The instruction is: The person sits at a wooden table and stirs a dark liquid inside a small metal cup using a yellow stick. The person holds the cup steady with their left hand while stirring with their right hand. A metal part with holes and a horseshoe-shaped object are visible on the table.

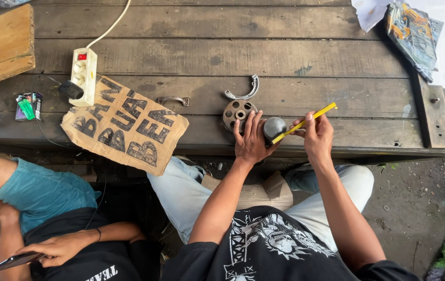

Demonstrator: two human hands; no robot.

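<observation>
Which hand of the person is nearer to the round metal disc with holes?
Left. The left hand lies beside the round metal disc, its fingertips at the disc's edge. The right hand is farther to the right, holding a yellow stick.

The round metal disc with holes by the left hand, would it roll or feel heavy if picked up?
The metal disc looks thick and solid, so probably heavy for its size. It lies flat on the wooden table, so it is unlikely to roll unless stood on edge.

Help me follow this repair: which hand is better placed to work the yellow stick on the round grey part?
Right. The right hand holds the yellow stick, tip at the grey part; the left hand braces it.
</observation>
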